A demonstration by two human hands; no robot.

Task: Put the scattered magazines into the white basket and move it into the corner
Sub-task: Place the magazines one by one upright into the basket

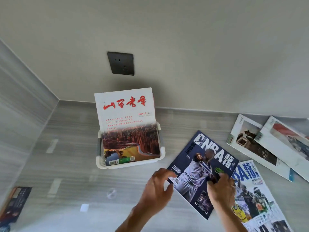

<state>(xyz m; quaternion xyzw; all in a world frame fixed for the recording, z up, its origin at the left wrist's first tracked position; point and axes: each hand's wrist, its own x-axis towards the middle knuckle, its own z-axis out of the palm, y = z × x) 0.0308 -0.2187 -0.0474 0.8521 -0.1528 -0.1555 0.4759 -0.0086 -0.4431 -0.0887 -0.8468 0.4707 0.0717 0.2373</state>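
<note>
A white basket (163, 155) stands on the grey floor near the wall. A magazine with red calligraphy and a landscape photo (127, 124) leans upright inside it. To the basket's right lies a dark blue NBA magazine (200, 166). My left hand (157, 190) touches its left corner with fingers spread. My right hand (220, 190) presses on its lower right part. A second, lighter NBA magazine (250, 193) lies partly under it on the right. Two pale magazines (255, 141) (287, 141) overlap at the far right by the wall.
The room's corner (58, 99) is to the basket's left. A dark wall socket (120, 63) sits above the basket. A dark booklet (15, 205) lies at the lower left, and a small clear disc (111, 193) and a white scrap (84, 207) rest on the floor.
</note>
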